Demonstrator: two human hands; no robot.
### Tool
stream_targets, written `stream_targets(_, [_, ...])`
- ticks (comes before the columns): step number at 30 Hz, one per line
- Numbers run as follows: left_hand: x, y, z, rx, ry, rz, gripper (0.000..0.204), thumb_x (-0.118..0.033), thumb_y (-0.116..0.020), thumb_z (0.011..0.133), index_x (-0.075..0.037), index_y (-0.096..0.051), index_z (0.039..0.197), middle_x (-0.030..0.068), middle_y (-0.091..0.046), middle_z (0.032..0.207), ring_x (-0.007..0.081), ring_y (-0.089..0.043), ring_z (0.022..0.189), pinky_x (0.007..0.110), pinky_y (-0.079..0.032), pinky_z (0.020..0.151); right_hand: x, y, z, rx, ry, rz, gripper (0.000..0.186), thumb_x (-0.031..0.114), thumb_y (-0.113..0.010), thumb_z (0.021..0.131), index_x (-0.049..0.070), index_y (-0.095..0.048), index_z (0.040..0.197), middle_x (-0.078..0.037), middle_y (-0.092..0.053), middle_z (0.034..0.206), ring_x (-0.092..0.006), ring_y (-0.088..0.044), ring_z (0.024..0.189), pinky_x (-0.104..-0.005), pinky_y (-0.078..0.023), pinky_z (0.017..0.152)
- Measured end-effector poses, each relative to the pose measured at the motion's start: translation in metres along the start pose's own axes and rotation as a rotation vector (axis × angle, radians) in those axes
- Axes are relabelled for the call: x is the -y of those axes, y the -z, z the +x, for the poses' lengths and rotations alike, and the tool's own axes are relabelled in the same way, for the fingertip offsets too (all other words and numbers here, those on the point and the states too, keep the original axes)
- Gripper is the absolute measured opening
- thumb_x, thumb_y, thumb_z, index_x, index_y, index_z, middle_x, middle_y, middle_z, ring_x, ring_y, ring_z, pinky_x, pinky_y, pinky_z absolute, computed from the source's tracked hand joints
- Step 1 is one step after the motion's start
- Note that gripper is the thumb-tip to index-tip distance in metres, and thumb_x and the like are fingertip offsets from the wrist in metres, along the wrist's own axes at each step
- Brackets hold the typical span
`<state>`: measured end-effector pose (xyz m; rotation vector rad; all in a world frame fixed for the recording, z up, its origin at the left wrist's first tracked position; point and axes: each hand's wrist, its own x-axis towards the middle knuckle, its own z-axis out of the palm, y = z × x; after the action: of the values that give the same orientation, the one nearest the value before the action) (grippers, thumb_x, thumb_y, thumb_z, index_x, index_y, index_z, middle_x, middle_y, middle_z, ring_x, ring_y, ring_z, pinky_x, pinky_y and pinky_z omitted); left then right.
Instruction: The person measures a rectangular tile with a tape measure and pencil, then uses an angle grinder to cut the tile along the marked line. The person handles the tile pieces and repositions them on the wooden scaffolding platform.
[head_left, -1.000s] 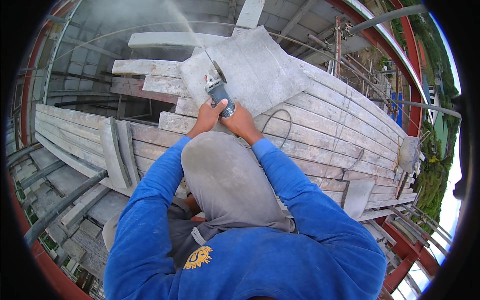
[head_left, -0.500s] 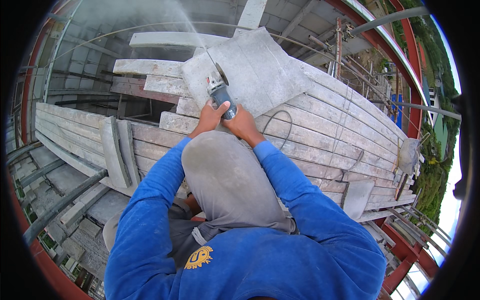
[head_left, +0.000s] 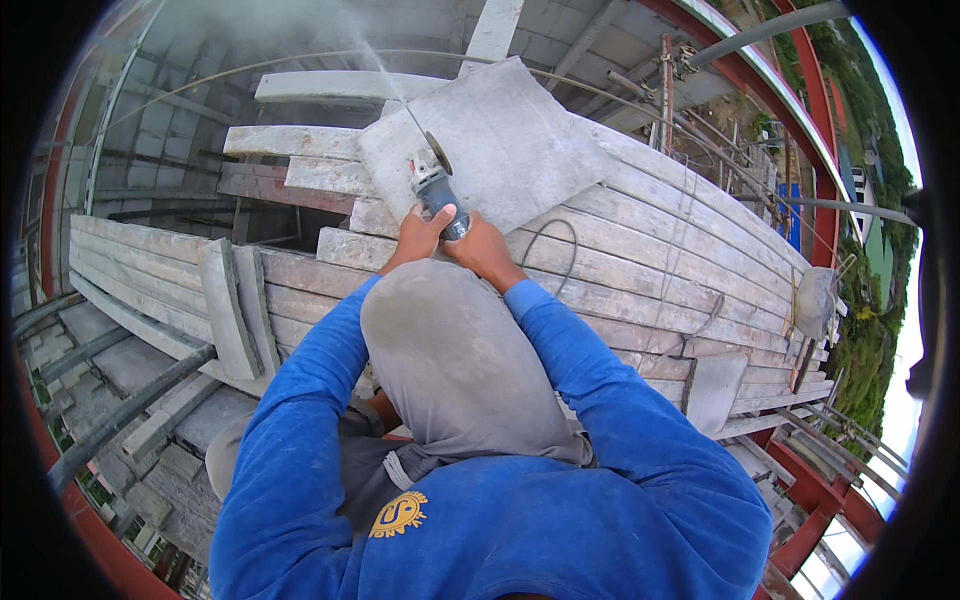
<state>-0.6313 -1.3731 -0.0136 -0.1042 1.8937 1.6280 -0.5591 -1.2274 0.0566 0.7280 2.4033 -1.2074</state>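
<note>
Both my hands are closed round the blue-grey body of an angle grinder (head_left: 437,194) beyond my raised knee. My left hand (head_left: 417,237) grips it from the left, its thumb laid over the body. From the right, my right hand (head_left: 485,250) wraps the rear end. The cutting disc (head_left: 438,153) stands on edge against a flat grey cement sheet (head_left: 510,150). Ahead of the disc a thin straight cut runs to the sheet's far edge, and pale dust (head_left: 370,50) sprays away from there. The sheet lies over whitish planks.
Dusty planks (head_left: 640,260) form the platform under me. A black cable (head_left: 575,245) loops right of my right hand. Two short boards (head_left: 228,305) lie across planks at left. An opening (head_left: 300,222) gapes left of the sheet. Metal pipes (head_left: 130,415) and red steel beams (head_left: 830,130) surround the platform.
The grinder and both hands have shifted very slightly toward me and left in the picture, along with the sheet. The grip stays the same, and dust still sprays.
</note>
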Motion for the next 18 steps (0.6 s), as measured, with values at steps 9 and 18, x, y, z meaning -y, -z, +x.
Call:
stream_targets(9, [0.007, -0.009, -0.010, -0.034, -0.008, -0.035, 0.078, -0.045, -0.086, 0.095, 0.013, -0.058, 0.140, 0.0172, -0.075, 0.115, 0.0193, -0.073, 0.102, 0.034, -0.060, 0.089, -0.002, 0.002, -0.010, -0.008, -0.024, 0.016, 0.063, 0.040, -0.084, 0.079, -0.006, -0.065, 0.118, -0.031, -0.076, 0.107, -0.0492, -0.074, 0.103, -0.0538, -0.058, 0.089])
stream_targets(18, [-0.011, -0.012, -0.017, -0.008, -0.002, 0.002, 0.076, -0.046, -0.085, 0.096, 0.012, -0.061, 0.139, 0.0182, -0.075, 0.117, 0.0214, -0.073, 0.104, 0.036, -0.059, 0.092, -0.010, -0.001, -0.008, -0.023, -0.015, 0.019, 0.066, 0.045, -0.082, 0.081, -0.007, -0.065, 0.116, -0.034, -0.076, 0.106, -0.0502, -0.074, 0.103, -0.0540, -0.058, 0.088])
